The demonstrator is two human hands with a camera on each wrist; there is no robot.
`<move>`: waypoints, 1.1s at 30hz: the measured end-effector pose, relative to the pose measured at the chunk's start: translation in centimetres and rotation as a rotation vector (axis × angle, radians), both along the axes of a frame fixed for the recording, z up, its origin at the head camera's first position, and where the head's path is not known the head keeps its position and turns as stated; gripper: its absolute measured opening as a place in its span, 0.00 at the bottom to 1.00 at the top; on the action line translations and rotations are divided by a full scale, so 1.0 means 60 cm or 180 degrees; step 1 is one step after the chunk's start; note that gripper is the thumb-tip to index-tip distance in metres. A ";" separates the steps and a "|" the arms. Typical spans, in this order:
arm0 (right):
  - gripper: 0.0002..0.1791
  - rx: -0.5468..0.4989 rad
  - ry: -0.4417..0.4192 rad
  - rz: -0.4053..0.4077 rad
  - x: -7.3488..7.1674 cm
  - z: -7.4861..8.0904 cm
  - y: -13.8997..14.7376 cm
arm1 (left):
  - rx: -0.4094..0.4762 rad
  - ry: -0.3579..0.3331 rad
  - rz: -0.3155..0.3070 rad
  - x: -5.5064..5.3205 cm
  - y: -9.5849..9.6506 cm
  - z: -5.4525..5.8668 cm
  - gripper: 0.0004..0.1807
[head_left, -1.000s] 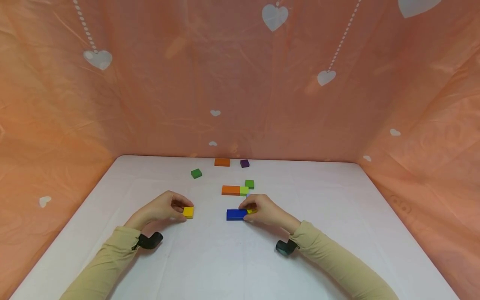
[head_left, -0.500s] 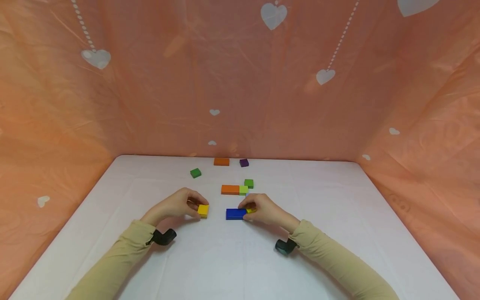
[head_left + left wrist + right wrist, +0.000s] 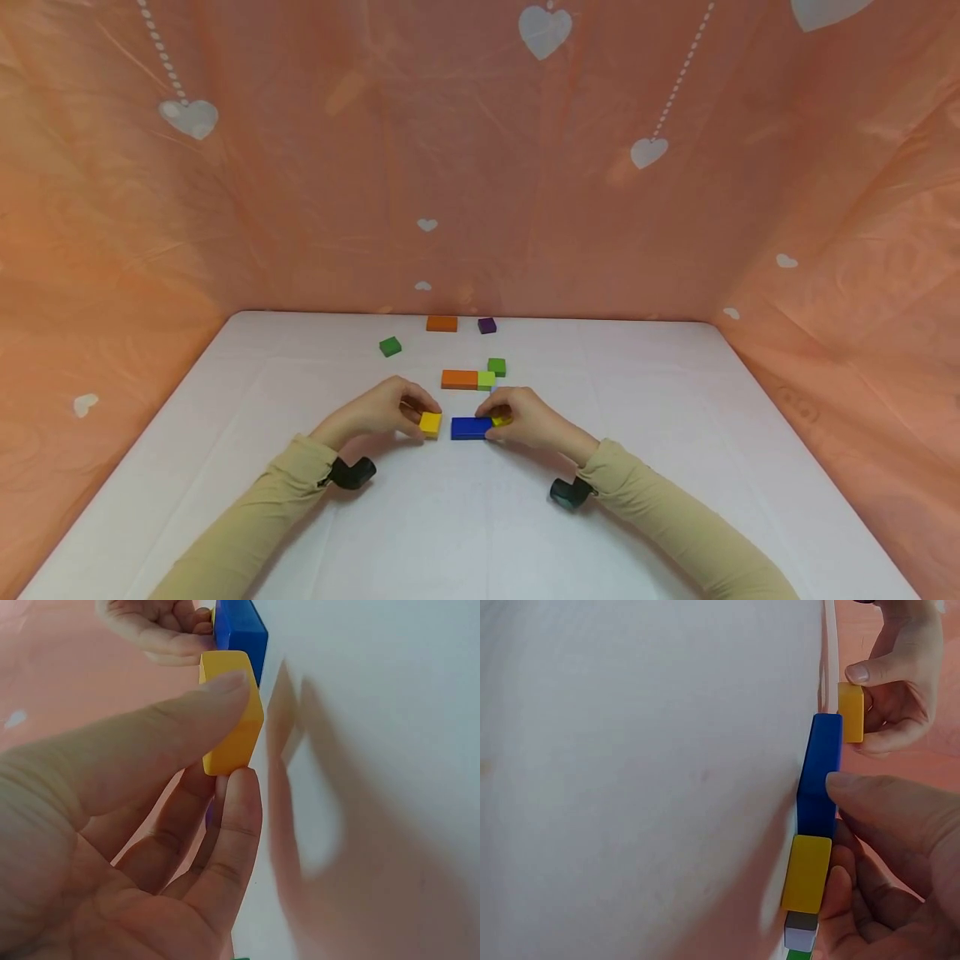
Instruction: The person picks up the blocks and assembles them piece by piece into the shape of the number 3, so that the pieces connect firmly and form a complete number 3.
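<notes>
My left hand point(image 3: 382, 408) pinches a yellow block point(image 3: 430, 425) between thumb and fingers. In the left wrist view the thumb lies across this yellow block point(image 3: 231, 746), and its shadow falls apart from it on the table. A small gap to its right is a long blue block point(image 3: 470, 428). My right hand point(image 3: 536, 421) holds the blue block's right end, with the thumb on its near side in the right wrist view. Against that end sits a second yellow block point(image 3: 807, 874), partly hidden by the right hand in the head view. A pale lavender block point(image 3: 801, 937) shows beyond it.
Behind the hands lie an orange block point(image 3: 459, 380) touching a lime block point(image 3: 486, 381), and a green block point(image 3: 497, 367). Farther back are another green block point(image 3: 390, 347), an orange block point(image 3: 442, 323) and a purple block point(image 3: 487, 326). Orange cloth point(image 3: 480, 167) encloses the white table point(image 3: 637, 375).
My left hand has moved right with its yellow block, bringing it close to the blue block's left end. The right hand stays in place on the blue block.
</notes>
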State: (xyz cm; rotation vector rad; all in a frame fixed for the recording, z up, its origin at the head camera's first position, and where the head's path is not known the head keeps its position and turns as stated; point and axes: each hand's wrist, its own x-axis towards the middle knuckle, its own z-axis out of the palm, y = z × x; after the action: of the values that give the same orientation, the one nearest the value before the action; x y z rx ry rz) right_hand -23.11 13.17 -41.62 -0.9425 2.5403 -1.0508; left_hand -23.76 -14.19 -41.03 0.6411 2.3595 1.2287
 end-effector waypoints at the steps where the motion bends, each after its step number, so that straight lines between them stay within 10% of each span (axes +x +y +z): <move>1: 0.14 -0.0001 0.0000 0.0001 0.000 0.000 0.000 | 0.0009 0.0000 -0.0023 -0.001 0.002 0.000 0.19; 33: 0.14 0.0008 0.0046 0.0014 0.003 0.002 -0.002 | -0.0017 -0.0032 -0.0054 -0.004 0.025 -0.010 0.18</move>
State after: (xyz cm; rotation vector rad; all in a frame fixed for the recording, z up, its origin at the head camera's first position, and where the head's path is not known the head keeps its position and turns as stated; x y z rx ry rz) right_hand -22.96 13.08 -41.48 -0.9581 2.5496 -1.0430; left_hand -23.98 -12.67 -41.62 0.6504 2.3436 1.2154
